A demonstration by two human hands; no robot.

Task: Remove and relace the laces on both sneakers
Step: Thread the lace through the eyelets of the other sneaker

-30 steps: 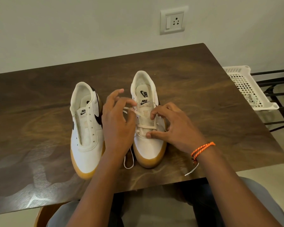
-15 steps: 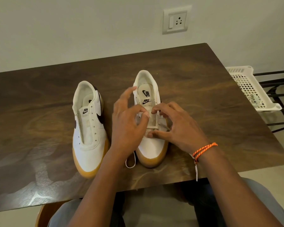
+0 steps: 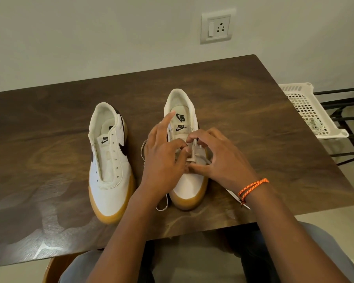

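Observation:
Two white sneakers with gum soles stand side by side on the dark wooden table (image 3: 49,123), toes toward me. The left sneaker (image 3: 108,160) has bare eyelets and no lace. Over the right sneaker (image 3: 189,186) both hands work at its cream lace (image 3: 192,152), which crosses the lower eyelets. My left hand (image 3: 161,160) pinches the lace between thumb and finger, its index finger pointing up. My right hand (image 3: 219,158) pinches the lace from the other side. Loose lace loops lie left of the shoe and at its toe (image 3: 163,207).
A white plastic basket (image 3: 308,111) sits on a black metal rack off the table's right edge. A wall socket (image 3: 217,26) is on the wall behind. My knees are under the table's near edge.
My left hand has shifted right and closer to my right hand over the right sneaker's eyelets. A loop of lace now shows left of that shoe.

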